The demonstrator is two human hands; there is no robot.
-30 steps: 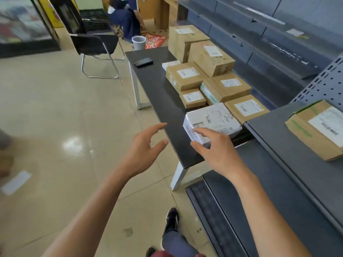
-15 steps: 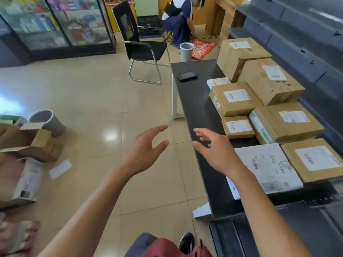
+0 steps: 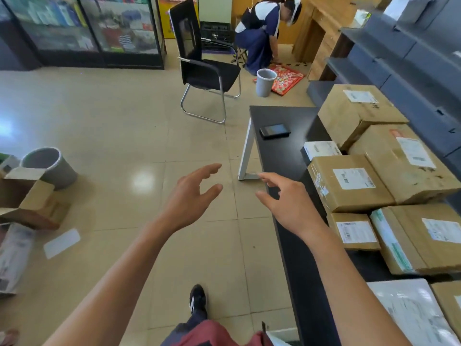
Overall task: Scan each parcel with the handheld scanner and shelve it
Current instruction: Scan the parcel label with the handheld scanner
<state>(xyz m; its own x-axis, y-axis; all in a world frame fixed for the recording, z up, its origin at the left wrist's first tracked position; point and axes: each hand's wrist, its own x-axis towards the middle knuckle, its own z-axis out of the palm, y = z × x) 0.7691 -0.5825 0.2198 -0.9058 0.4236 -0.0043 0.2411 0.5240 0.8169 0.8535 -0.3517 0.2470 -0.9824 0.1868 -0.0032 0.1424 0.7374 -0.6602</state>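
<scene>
Several labelled cardboard parcels (image 3: 349, 186) lie packed together on the right half of a black table (image 3: 294, 245). A white parcel (image 3: 411, 313) sits at the near right end. A flat black handheld device (image 3: 275, 131), perhaps the scanner, rests alone on the table's far left part. My left hand (image 3: 189, 198) hovers over the floor, fingers spread, holding nothing. My right hand (image 3: 289, 203) is open above the table's left edge, short of the parcels.
Grey shelving (image 3: 411, 61) runs behind the table on the right. A black chair (image 3: 202, 68) and a grey bin (image 3: 265, 82) stand beyond the table, near a crouching person (image 3: 259, 31). Open cartons (image 3: 30, 203) and another bin (image 3: 47, 166) sit on the floor at left.
My view has swung left and moved along the table. The right hand has come off the white parcel, which stays on the table. Both hands remain open.
</scene>
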